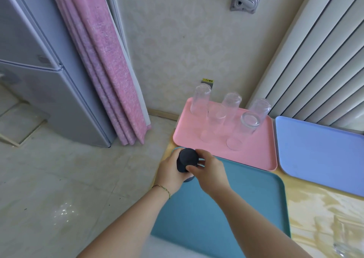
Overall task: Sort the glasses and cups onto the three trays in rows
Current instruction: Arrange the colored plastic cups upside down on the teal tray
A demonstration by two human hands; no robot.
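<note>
Dark cup (187, 159), base up, at the teal tray's (246, 208) far left corner, gripped by left hand (171, 171) and right hand (208, 171). Five clear glasses (214, 120) stand inverted on the pink tray (256, 155), three behind two; blue tray (315, 155) lies just right

Two bare forearms, uncovered along all the visible length, from the 6 o'clock edge of the view up to the wrists. Left forearm (134, 222) at about 7 o'clock from the middle of the view, right forearm (252, 218) at about 5 o'clock. On the left wrist a thin bracelet (164, 188): fine cord or chain, golden with a greenish tone, drawn as a narrow arc across the wrist, at 7 o'clock from the left hand (170, 171). Material of the bracelet too small to tell. Right hand (209, 170) bare as well, at 3 o'clock from the left one.
</note>
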